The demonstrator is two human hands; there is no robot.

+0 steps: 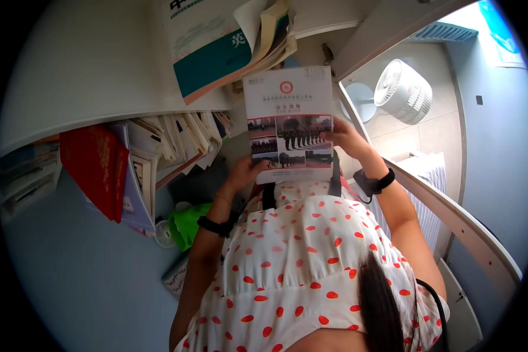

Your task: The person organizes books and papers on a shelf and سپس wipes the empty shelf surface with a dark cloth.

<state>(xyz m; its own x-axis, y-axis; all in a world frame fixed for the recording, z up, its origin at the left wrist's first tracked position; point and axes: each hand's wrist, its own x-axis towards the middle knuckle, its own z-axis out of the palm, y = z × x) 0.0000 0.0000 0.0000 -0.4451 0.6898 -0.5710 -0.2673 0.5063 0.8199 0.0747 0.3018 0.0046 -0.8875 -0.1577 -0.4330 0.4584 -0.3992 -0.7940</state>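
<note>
Between both hands I hold a thin white booklet (287, 108), its cover carrying a round red emblem and a block of photos. My left hand (244, 175) grips its lower left edge, with the thumb over the front. At the right edge, a little higher, my right hand (346, 139) pinches the cover with the thumb on the photos; the fingers behind are hidden. Just beyond the booklet lies a thick white and teal book (217, 53) with curled pages, on a pale shelf surface. A dark strap band sits on each wrist.
To the left, under a white shelf board (117, 117), stand several books (182, 141) and red folders (94, 167). A green bag (190, 226) lies below them. A white rail (452, 217) runs along the right, with a white fan (402, 91) on the floor beyond it.
</note>
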